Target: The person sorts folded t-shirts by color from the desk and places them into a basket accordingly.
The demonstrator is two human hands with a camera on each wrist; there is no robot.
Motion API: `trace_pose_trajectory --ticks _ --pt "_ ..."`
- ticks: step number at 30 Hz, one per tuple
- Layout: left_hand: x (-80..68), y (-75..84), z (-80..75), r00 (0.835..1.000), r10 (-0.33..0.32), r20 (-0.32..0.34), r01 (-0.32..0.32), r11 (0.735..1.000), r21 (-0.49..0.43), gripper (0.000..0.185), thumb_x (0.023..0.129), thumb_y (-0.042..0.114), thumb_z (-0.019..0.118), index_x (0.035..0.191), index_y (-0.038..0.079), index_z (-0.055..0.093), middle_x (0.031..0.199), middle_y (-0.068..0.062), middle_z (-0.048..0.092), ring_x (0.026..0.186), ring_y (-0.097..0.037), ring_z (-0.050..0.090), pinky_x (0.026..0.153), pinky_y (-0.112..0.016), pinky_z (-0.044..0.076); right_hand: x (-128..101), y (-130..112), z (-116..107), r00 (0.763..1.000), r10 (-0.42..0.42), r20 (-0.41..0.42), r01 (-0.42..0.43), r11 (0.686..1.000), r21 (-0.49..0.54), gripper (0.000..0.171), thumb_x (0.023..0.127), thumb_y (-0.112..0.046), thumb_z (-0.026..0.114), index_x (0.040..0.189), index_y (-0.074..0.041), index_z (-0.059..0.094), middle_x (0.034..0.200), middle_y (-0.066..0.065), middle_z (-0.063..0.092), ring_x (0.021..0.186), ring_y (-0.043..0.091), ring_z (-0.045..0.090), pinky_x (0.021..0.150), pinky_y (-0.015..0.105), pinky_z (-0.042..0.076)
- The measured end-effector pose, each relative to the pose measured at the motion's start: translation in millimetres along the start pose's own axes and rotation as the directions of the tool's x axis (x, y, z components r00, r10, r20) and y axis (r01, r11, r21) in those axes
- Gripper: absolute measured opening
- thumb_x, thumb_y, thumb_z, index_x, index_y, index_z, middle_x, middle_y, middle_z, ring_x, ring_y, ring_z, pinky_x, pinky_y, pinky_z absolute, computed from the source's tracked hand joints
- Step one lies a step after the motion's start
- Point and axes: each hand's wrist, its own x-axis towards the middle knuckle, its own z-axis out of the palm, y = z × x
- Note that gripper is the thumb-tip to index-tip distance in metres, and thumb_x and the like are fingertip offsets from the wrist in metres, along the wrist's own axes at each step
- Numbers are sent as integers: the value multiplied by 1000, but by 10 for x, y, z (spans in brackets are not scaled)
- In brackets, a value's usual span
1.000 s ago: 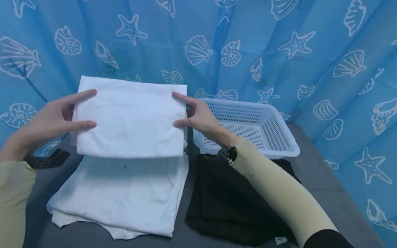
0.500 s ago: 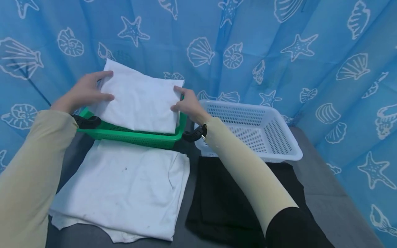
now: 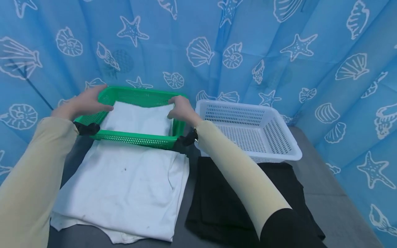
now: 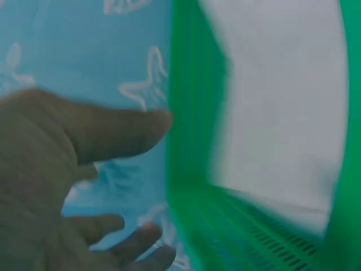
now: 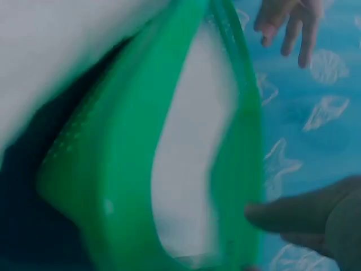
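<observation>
A folded white cloth (image 3: 136, 119) lies inside the green perforated plastic basket (image 3: 133, 139) on the counter. The left hand (image 3: 82, 103) and right hand (image 3: 181, 108) rest at its sides, each grip relaxed, holding nothing.

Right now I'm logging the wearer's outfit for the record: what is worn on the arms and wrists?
Both arms wear pale cream sleeves; the right one joins a black upper sleeve. A black strap circles each wrist, behind the left hand and the right hand. Both hands are bare, with no gloves or rings visible.
</observation>
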Motion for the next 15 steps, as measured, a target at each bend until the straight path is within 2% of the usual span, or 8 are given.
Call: trace_pose_trajectory --ticks 2,4,7,9,10,12,13,15 --pt "-141 43 78 995 30 -99 -30 1000 10 82 101 31 54 157 1 1 158 -30 4 138 -54 16 101 -70 24 -151 -42 -25 997 -58 -49 55 996 -66 42 88 -6 68 130 -1 62 135 11 55 120 25 52 85 34 50" --pt "-336 122 171 973 58 -225 -64 998 -16 73 103 31 50 157 1 11 156 -30 15 132 -54 29 97 -69 31 -372 -98 -63 992 -82 -93 79 996 -45 34 91 -9 67 124 -3 66 129 9 59 111 22 58 82 34 51" --pt "-690 263 352 916 71 -395 -108 992 -71 59 103 31 47 153 3 31 148 -26 37 120 -49 46 90 -60 41 -763 -131 -111 985 -82 -153 98 990 102 24 93 -13 67 116 -7 70 117 4 65 95 17 64 74 33 54" --pt "-931 318 477 885 74 -459 -125 989 -80 52 103 32 50 147 5 44 137 -22 51 110 -42 55 84 -45 48 -1029 -119 -133 985 -62 -164 98 970 222 21 94 -14 68 113 -8 71 110 3 67 92 16 65 75 33 54" --pt "-1042 333 538 878 65 -474 -114 991 -75 50 102 35 51 144 7 49 130 -19 58 105 -38 58 79 -37 49 -1150 -103 -135 985 -55 -163 100 954 282 20 94 -14 67 111 -7 72 107 3 68 90 17 65 75 34 55" --pt "-1235 318 648 875 53 -481 -91 994 -56 45 101 39 53 136 11 58 114 -14 66 94 -32 63 66 -29 47 -1356 -56 -119 987 -49 -150 103 922 373 20 94 -13 67 111 -3 71 103 5 69 89 21 66 75 34 55" --pt "-1316 288 695 883 43 -468 -77 996 -54 44 100 41 55 133 12 61 110 -13 68 91 -30 63 62 -28 45 -1441 -31 -104 990 -44 -137 97 905 413 20 94 -12 67 111 -2 71 102 6 69 89 23 66 75 35 56" --pt "-1430 217 777 908 19 -419 -46 998 -53 45 100 43 55 130 11 63 108 -14 68 93 -33 64 65 -33 51 -1580 18 -58 994 -30 -108 77 880 468 21 94 -11 67 111 0 71 101 8 69 90 28 66 76 35 56"
